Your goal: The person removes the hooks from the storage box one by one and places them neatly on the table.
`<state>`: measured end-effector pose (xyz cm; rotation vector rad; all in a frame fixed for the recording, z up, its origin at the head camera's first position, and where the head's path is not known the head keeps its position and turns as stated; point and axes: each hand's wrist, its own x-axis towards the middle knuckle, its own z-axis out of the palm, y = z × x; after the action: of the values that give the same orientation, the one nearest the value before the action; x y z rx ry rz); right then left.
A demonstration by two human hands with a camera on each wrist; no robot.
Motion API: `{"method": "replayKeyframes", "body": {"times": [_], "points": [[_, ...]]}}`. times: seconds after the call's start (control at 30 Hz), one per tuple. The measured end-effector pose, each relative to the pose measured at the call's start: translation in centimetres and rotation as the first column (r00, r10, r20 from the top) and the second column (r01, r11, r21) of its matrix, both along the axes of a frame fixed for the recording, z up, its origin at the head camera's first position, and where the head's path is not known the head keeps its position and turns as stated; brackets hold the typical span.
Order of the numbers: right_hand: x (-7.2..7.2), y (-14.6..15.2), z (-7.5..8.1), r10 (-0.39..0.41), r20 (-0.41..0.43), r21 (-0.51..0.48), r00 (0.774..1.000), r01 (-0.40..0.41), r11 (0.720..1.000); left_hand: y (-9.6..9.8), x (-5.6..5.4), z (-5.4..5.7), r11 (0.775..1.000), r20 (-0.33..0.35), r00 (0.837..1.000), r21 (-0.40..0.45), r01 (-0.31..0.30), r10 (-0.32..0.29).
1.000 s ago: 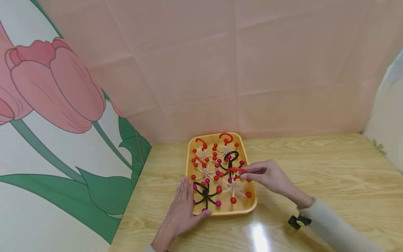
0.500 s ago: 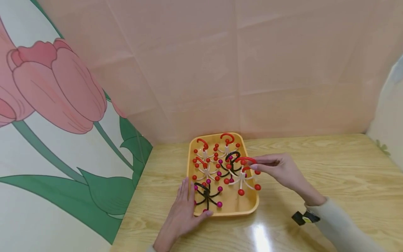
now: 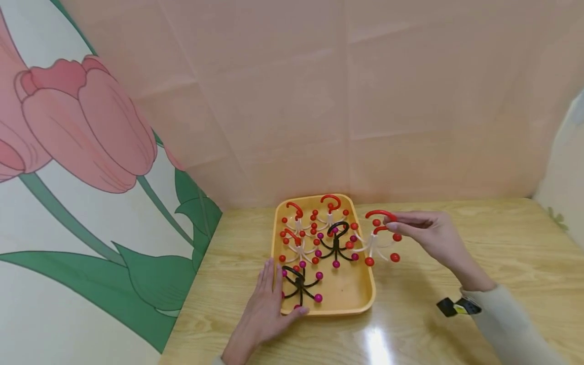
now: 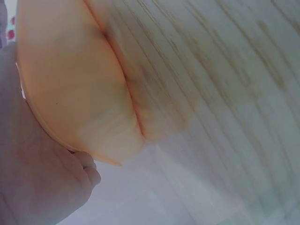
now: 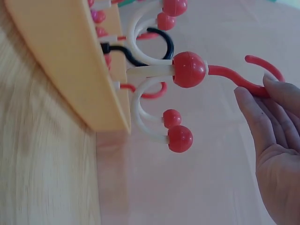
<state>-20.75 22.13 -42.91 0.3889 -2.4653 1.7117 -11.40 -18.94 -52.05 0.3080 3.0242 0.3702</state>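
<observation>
My right hand [image 3: 431,235] pinches the red hooked top of a white multi-armed hook hanger [image 3: 371,246] with red ball tips. The hanger is up off the tray, just beyond its right side, arms hanging downward. In the right wrist view, thumb and fingers grip the red hook [image 5: 236,77]. My left hand [image 3: 264,306] rests against the left side of the orange-yellow tray [image 3: 337,306], fingers fairly straight, thumb on the front rim. Inside the tray stand several similar hangers: a black one with magenta balls [image 3: 299,284] near the front, another black one [image 3: 336,244], and white ones with red hooks [image 3: 298,248].
The tray stands on a wood-grain table [image 3: 456,243]. Behind it rises a pinkish covered wall [image 3: 296,101]. A tulip-printed panel [image 3: 91,126] bounds the left side. A pale panel [image 3: 568,187] stands at the right.
My right hand has lifted the white-and-red hook hanger from the tray's right front and carried it up and rightward past the rim. The left hand stays on the tray.
</observation>
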Motion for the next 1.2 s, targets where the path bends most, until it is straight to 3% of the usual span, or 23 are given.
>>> {"method": "replayKeyframes", "body": {"times": [0.47, 0.97, 1.2], "points": [[-3.2, 2.7, -1.9, -0.096, 0.024, 0.060, 0.995, 0.094, 0.994, 0.0, 0.0, -0.1, 1.000, 0.022, 1.000, 0.007, -0.013, 0.013], [-6.7, 3.4, -4.3, -0.184, -0.015, 0.148, 0.983, 0.184, 0.972, 0.1, 0.0, 0.0, 0.998, 0.007, 1.000, -0.070, 0.002, -0.002], [-8.3, 3.2, -5.2, -0.189, 0.012, 0.100, 0.982, 0.186, 0.977, 0.2, 0.0, 0.0, 0.998, 0.004, 1.000, -0.070, 0.002, -0.001]]}}
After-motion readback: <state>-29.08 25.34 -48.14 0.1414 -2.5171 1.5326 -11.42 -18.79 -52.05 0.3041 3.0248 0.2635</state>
